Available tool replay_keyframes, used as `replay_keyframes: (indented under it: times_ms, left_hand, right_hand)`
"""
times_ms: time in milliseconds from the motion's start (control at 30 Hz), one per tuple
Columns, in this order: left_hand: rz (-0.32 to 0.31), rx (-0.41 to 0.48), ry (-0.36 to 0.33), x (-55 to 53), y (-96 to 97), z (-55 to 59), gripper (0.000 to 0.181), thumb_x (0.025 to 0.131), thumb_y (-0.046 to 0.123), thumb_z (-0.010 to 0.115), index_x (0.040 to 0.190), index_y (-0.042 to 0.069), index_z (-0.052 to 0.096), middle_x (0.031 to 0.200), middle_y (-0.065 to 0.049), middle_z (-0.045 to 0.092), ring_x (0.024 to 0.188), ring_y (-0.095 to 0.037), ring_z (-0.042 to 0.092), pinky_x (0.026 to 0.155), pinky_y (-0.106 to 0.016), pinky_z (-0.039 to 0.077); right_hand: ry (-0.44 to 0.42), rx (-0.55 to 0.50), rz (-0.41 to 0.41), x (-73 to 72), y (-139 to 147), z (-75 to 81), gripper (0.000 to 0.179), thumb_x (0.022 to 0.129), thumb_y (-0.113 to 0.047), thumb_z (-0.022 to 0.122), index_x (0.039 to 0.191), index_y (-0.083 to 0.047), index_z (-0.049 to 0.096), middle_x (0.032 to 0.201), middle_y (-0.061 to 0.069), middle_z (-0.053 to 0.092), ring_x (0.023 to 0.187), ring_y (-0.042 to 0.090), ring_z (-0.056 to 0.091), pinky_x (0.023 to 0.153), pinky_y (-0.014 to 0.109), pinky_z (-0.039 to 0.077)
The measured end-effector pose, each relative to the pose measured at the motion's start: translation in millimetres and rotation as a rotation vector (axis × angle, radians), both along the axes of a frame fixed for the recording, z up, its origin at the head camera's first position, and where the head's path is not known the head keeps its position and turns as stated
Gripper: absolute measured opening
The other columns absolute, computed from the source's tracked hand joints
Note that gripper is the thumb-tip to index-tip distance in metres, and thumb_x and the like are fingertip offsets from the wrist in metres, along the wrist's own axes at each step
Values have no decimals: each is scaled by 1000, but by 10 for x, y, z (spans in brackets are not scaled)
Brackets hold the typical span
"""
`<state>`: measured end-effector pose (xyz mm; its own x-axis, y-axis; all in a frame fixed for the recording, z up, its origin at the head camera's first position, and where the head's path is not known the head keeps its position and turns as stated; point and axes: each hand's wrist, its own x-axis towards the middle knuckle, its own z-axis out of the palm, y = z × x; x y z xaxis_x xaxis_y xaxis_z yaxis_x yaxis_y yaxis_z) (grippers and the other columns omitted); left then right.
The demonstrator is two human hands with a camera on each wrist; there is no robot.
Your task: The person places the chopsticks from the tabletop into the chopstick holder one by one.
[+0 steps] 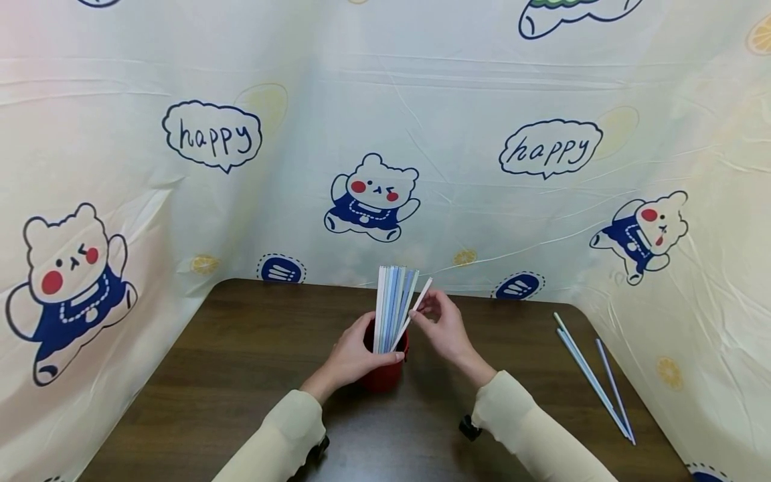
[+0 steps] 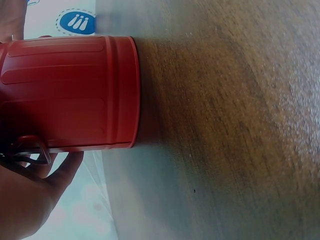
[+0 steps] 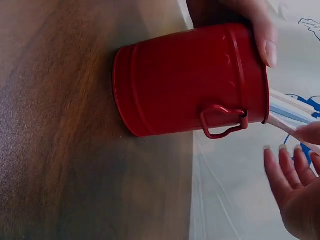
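A red metal bucket [image 1: 383, 381] stands upright on the table, with a bunch of white and blue straws [image 1: 390, 301] rising out of it. My left hand [image 1: 352, 353] grips the bucket near its top, thumb across the front of the rim. At the bunch's right side my right hand [image 1: 444, 329] pinches a white straw [image 1: 425, 289] between thumb and finger. That straw leans to the right, its lower end hidden inside the bucket. In the right wrist view the bucket [image 3: 185, 82] shows a wire side handle [image 3: 215, 131], and the right hand's other fingers [image 3: 280, 172] are spread.
On the table's right side lie a few loose blue straws [image 1: 593, 376], pointing toward the front right corner. Behind the dark wooden table [image 1: 253, 341] hangs a pale printed curtain [image 1: 458, 134], which also closes off both sides.
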<state>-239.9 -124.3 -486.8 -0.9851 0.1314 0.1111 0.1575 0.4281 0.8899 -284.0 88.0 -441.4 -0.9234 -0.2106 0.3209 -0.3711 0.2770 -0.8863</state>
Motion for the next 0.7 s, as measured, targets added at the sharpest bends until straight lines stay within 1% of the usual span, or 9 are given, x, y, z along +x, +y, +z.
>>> replay_keyframes:
  times_ms: [33,167,233,333,433,567,633,700]
  left_hand:
    - [0,2,-1,-1,1,-1,88,76,52,88,149,30,44,143,5,55,122,-21,59,105,-57,47]
    - [-1,7,4,5,1,4,87,76,50,88,149,30,44,143,5,56,121,-21,59,105,-57,47]
    - [-4,5,9,8,2,4,87,77,49,88,149,28,44,143,4,56,122,-21,59,105,-57,47]
    - [-6,3,3,8,0,1,86,77,48,88,149,29,44,143,4,55,122,-21,59,105,-57,47]
    - [-4,1,7,10,1,0,86,77,48,88,148,28,45,143,3,56,121,-21,59,105,-57,47]
    - [7,-3,22,12,5,3,87,75,51,88,147,26,46,141,2,57,120,-21,59,103,-56,48]
    - [14,-6,21,11,6,3,88,73,53,89,147,27,47,140,3,57,119,-20,59,103,-55,48]
    - [19,-6,22,12,8,1,88,73,54,89,146,28,48,140,3,58,119,-20,59,103,-55,48]
  right_hand:
    - [-4,23,2,2,3,-2,30,92,-2,75,118,-2,58,105,13,65,95,23,64,83,31,56]
    - [-23,30,15,-7,37,-8,27,93,-7,75,115,-4,59,104,13,65,94,24,63,83,29,56]
    - [-18,28,15,-19,72,-14,26,94,-11,75,115,-4,60,104,13,65,93,24,63,82,28,56]
    - [0,25,16,-46,140,-17,25,97,-15,72,117,-4,60,103,12,65,91,27,63,80,30,57]
    - [27,21,20,-87,223,-24,25,100,-17,68,119,-2,61,103,15,66,90,33,65,77,34,57]
    - [42,20,1,-148,343,-25,25,102,-19,65,118,0,63,105,22,67,90,35,65,79,43,58]
    - [42,29,-22,-184,410,-30,23,102,-17,65,117,1,64,104,23,67,91,36,66,80,41,58]
    - [45,63,-51,-220,492,-43,20,102,-14,64,115,1,64,103,22,67,91,35,66,78,35,58]
